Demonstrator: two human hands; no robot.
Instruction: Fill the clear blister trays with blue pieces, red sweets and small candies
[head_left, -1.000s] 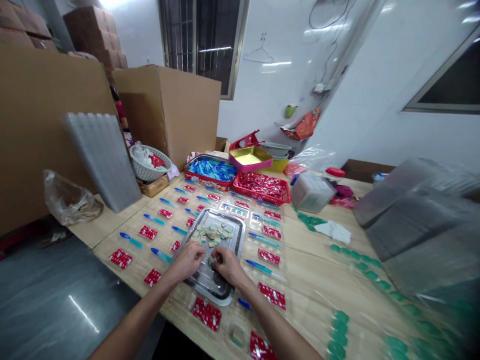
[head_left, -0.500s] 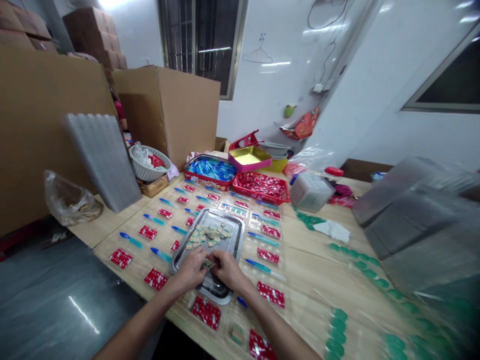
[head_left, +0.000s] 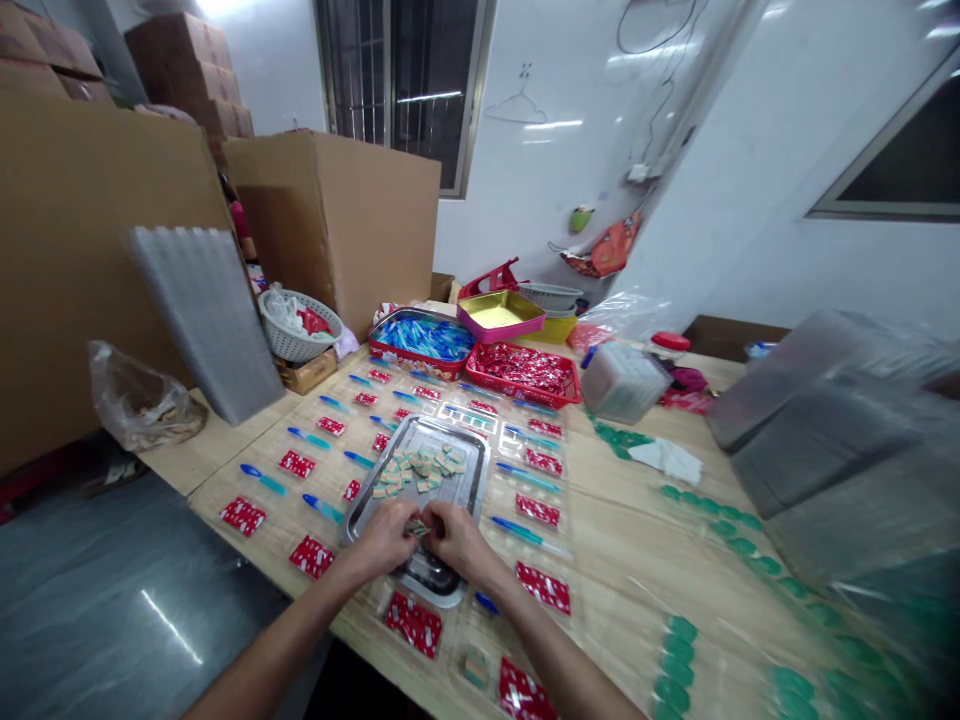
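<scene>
My left hand (head_left: 390, 535) and my right hand (head_left: 453, 538) meet over the near part of a metal tray (head_left: 474, 482). Their fingers are closed around a small striped block (head_left: 417, 527), which is partly hidden by the fingertips. Further up the same tray lies a loose pile of similar small striped blocks (head_left: 424, 466), pale with green and orange bands. Under and around the tray spread clear plastic blister sheets, holding blue pens (head_left: 517, 530) and red printed packets (head_left: 541, 587). One striped block (head_left: 475, 664) sits in a compartment near the front edge.
Behind the tray stand a tin of blue pens (head_left: 424, 340) and a red basket of packets (head_left: 523, 374). Green discs (head_left: 675, 665) lie in rows on the right, beside stacked clear plastic trays (head_left: 832, 450). Large cardboard boxes (head_left: 337, 215) rise at the left.
Both hands stay in nearly the same place, with only slight finger movement around the small block. The view has shifted very slightly.
</scene>
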